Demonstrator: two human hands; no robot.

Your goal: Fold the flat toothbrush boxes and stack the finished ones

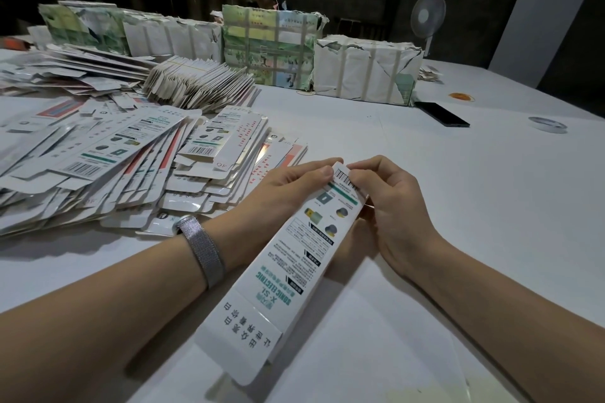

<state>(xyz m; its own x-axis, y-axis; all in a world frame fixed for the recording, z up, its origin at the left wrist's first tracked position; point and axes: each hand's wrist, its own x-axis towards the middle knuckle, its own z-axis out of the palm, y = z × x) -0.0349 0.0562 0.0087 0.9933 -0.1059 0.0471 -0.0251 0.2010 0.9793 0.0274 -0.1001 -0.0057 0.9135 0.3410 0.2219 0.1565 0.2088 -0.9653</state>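
Toothbrush box (pixel 288 265) nearest, slanting on white worktop (pixel 474 206), far end pinched by left hand (pixel 288 186) and right hand (pixel 389 203). Flat boxes (pixel 108 167) heaped left; wrapped bundles (pixel 366 69), fan (pixel 427 16), dark room behind.

the box (pixel 291 258) is showing white, with teal lettering, a teal stripe near the far end, black small print, a black-and-white barcode and little grey and yellow-green pictures; the band (pixel 203 250) on the left wrist is gleaming silver in a fine mesh weave; the flats (pixel 108 167) are lying white with teal bars, black barcodes and salmon-red panels; the table (pixel 474 206) is looking plain white; the bundles (pixel 271 49) at the back are wearing green and pale yellow landscape prints or plain white wrap, crossed by beige tape; the phone (pixel 442 114) is showing black; the fan (pixel 428 15) is showing white; the disc (pixel 461 96) is glowing orange
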